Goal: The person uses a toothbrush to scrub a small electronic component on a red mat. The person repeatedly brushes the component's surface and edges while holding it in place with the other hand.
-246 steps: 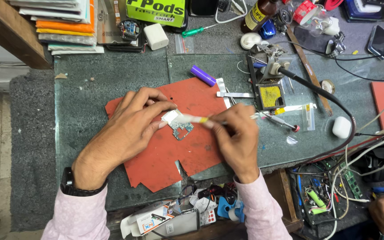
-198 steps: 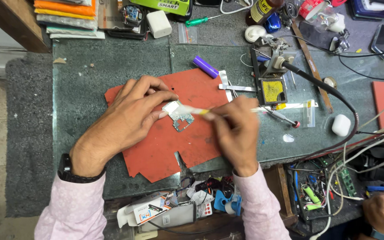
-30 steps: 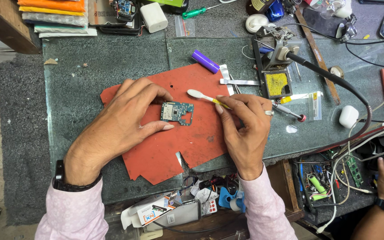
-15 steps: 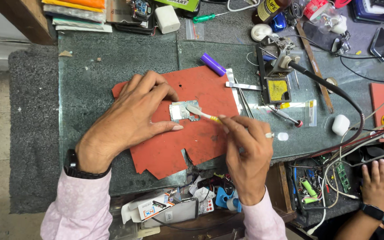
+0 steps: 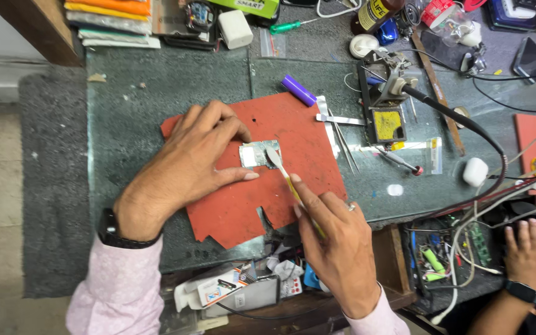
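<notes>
A small silver circuit board (image 5: pixel 254 154) lies on a red mat (image 5: pixel 262 205) on the green worktop. My left hand (image 5: pixel 196 158) rests flat on the mat, its fingers pinning the board's left side. My right hand (image 5: pixel 336 242) grips a yellow-handled toothbrush (image 5: pixel 283 175) whose white head rests on the board's right edge.
Tweezers (image 5: pixel 342 146), a purple cylinder (image 5: pixel 299 90) and a soldering iron stand (image 5: pixel 383 108) with its black cable lie to the right of the mat. A white earbud case (image 5: pixel 474 172) sits farther right. Another person's hand (image 5: pixel 531 251) is at the lower right. Books are stacked at the top left.
The brush head has come down from above the board onto its right edge. My left hand keeps holding the board. Another person's hand has stayed at the lower right.
</notes>
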